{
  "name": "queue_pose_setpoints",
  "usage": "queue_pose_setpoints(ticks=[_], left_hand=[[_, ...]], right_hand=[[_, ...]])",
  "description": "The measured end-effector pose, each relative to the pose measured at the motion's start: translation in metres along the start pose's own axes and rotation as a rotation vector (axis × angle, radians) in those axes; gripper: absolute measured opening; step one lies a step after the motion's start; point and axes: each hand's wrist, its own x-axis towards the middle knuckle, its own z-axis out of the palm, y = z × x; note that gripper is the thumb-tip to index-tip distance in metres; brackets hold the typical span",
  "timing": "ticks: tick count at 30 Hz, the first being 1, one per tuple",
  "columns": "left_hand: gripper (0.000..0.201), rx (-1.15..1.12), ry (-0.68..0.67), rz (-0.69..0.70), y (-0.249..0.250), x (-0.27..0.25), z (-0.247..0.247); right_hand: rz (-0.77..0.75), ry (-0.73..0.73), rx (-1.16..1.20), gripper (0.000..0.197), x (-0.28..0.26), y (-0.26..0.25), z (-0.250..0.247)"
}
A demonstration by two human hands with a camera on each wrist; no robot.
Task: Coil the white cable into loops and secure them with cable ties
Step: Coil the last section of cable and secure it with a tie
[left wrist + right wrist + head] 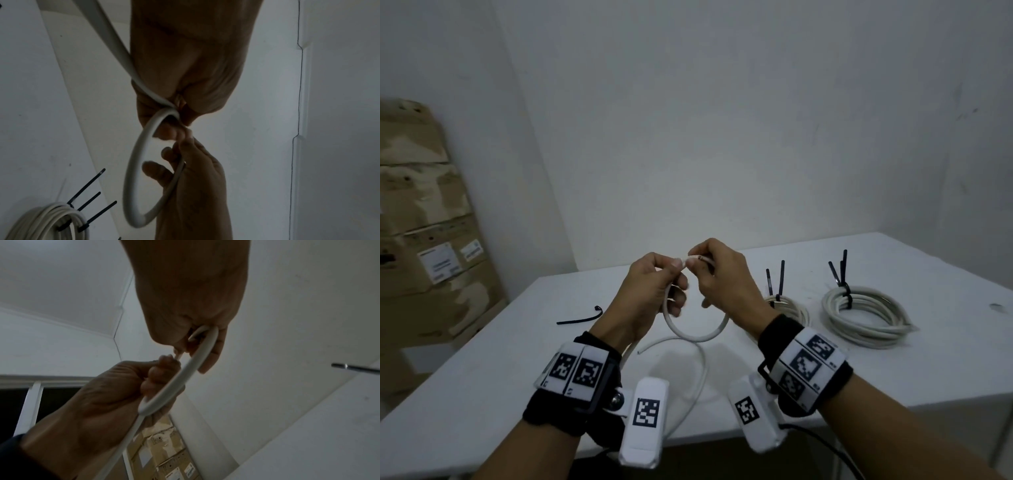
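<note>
A white cable (693,337) hangs in one small loop between both hands above the white table (482,387). My left hand (654,291) grips the cable where the loop starts, fingers curled round it (164,112). My right hand (717,270) pinches the cable's free end near the top of the loop (202,332). The hands nearly touch. The rest of the cable (698,380) trails down onto the table towards me. A loose black cable tie (582,318) lies on the table to the left.
Two finished white coils, each bound with black ties, lie on the right: one (789,310) partly behind my right wrist, one (864,317) further right. Stacked cardboard boxes (424,219) stand at the left wall. The table's near edge runs just below my wrists.
</note>
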Motion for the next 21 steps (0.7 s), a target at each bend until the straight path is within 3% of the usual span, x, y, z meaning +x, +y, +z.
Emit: queue_pose_setpoints(ticks=[4, 7, 11, 13, 15, 17, 19, 21], left_hand=[[0.011, -0.115, 0.177, 0.031, -0.002, 0.006, -0.002], [0.017, -0.272, 0.314, 0.122, 0.001, 0.012, -0.016], [0.018, -0.458, 0.426, 0.197, 0.008, 0.020, -0.035], [0.021, -0.526, 0.453, 0.215, 0.008, 0.023, -0.040], [0.022, -0.552, 0.460, 0.220, 0.006, 0.023, -0.041], [0.023, -0.574, 0.459, 0.206, 0.003, 0.022, -0.042], [0.024, -0.589, 0.456, 0.182, 0.000, 0.020, -0.043], [0.025, -0.586, 0.451, 0.151, -0.003, 0.017, -0.045]], right_hand=[[-0.059, 0.101, -0.134, 0.026, -0.003, 0.003, 0.009], [0.016, 0.085, -0.257, 0.014, -0.025, 0.003, 0.009], [0.328, -0.376, -0.363, 0.046, -0.078, 0.003, 0.014], [0.533, -0.607, -0.239, 0.060, -0.101, 0.002, 0.020], [0.763, -0.740, 0.056, 0.062, -0.117, 0.000, 0.028], [0.916, -0.652, 0.405, 0.049, -0.122, 0.002, 0.037], [0.980, -0.393, 0.687, 0.033, -0.119, 0.006, 0.044], [0.925, -0.112, 0.838, 0.022, -0.107, 0.016, 0.047]])
